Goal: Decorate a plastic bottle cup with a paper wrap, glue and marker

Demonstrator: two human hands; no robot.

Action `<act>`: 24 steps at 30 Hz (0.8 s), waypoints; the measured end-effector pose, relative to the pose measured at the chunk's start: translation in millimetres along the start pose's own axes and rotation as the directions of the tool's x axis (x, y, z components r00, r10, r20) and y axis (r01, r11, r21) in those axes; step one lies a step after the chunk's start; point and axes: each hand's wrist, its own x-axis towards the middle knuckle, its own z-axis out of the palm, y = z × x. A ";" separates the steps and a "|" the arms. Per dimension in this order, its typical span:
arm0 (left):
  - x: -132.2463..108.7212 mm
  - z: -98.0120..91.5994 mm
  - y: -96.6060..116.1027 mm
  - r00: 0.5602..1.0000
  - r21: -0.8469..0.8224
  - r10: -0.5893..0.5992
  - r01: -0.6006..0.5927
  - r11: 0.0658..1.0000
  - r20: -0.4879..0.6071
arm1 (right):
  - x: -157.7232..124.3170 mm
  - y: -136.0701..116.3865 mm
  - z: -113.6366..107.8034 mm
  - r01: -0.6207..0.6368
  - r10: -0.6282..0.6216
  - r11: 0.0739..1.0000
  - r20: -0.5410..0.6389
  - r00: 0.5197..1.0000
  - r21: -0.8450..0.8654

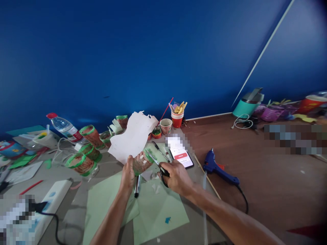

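Observation:
My left hand (128, 177) is closed on the lower edge of a white sheet of paper (135, 132) with a jagged, cut outline. My right hand (177, 177) grips scissors (165, 172) with black handles, their blades pointing up and left. A cup painted reddish brown with green (143, 163) sits between my hands, close against the fingers of the left; I cannot tell whether that hand also holds it. The blade tips lie over its green edge. Beneath my hands are pale green paper sheets (159, 214), small white scraps (155, 188) and a black marker (137, 187).
Several painted cups (81, 164) and a water bottle (65, 127) stand left. A lit phone (185, 160) lies beside my right hand, with a blue glue gun (217, 166) and its cord further right. A white power strip (55, 200) occupies the front left; a blue wall (163, 58) rises behind.

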 end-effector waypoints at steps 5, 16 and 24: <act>-10.1 9.8 4.5 0.998 0.131 -0.002 -0.006 0.991 0.061 | -0.8 -5.9 -0.3 -0.120 0.135 0.945 -0.029 0.990 0.306; -9.1 11.6 12.3 0.998 -0.009 -0.001 0.001 1.000 -0.065 | -0.1 6.5 -14.7 -0.066 0.106 0.949 -0.112 0.988 0.309; -7.0 6.5 11.5 0.997 -0.012 -0.016 0.015 1.000 -0.069 | -0.2 10.0 -8.1 -0.126 0.158 0.928 -0.065 0.985 0.351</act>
